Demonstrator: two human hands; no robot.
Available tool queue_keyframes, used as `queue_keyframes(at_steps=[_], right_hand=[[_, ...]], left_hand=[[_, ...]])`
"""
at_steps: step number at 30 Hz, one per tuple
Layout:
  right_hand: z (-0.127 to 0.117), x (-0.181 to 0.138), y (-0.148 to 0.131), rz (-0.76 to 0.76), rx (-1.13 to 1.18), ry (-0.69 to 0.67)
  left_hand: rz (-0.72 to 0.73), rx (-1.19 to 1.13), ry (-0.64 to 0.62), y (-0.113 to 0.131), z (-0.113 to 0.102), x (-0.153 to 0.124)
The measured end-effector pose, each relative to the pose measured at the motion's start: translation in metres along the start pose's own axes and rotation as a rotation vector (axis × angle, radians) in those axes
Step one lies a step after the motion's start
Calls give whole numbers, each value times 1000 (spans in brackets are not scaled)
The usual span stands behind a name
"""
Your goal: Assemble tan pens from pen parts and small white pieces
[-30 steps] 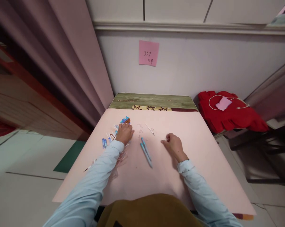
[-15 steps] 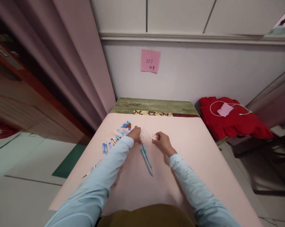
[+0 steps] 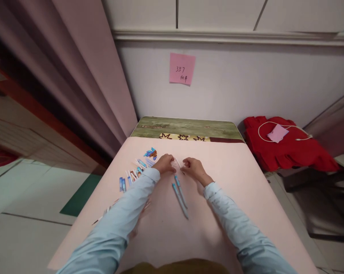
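Observation:
My left hand (image 3: 165, 163) and my right hand (image 3: 194, 168) rest close together on the pink table top (image 3: 231, 198), fingers curled in a pinch over small pale parts between them, too small to name. A thin white refill (image 3: 180, 166) lies between the two hands. Two blue pens (image 3: 180, 194) lie side by side just below my hands. Left of my left hand sits a scatter of blue and white pen parts (image 3: 137, 169).
A pink sticky note (image 3: 181, 69) hangs on the wall ahead. A green-topped surface (image 3: 186, 127) adjoins the table's far edge. Red cloth (image 3: 286, 146) with a white cable lies at the right. Curtains (image 3: 83, 76) hang at the left.
My left hand moved right from the pile of pen parts, and my right hand moved left and forward. Both now meet at the small parts above the two pens.

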State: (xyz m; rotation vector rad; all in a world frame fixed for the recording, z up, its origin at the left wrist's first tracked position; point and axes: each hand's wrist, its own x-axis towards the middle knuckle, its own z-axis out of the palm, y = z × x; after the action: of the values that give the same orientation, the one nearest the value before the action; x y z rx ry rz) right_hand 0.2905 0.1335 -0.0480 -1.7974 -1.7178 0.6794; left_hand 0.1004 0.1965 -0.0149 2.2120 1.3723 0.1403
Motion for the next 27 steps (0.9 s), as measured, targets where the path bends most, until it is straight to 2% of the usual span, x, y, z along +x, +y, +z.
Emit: queue_keyframes(at_steps=[4,9,13,17,19,22,23,25,27], right_hand=[[6,29,-9,-131,-23,43],[30,54,-28,-316,-38,-55],[33,45,-28,-383,-49,-128],[19,25,-21,-395,-10,-126],[8,15,-18,-347,57,-22],[-6,-2,-14,-133,51,164],[-10,-9,-14,-51,6,179],[-13,-22,-15,71,-110,129],[-11,-33,-18,119,-195,55]], left_hand=[[-30,-89,72,-8,-2,-3],[-70,-158,167,-13,1,-3],[-89,-235,196,-14,8,-4],[-118,-305,236,-15,13,-5],[-128,-324,261,-13,14,-6],[-130,-342,286,-8,13,-12],[-127,-347,295,-6,13,-16],[-124,-358,322,-4,12,-26],[-130,-364,359,-1,12,-40]])
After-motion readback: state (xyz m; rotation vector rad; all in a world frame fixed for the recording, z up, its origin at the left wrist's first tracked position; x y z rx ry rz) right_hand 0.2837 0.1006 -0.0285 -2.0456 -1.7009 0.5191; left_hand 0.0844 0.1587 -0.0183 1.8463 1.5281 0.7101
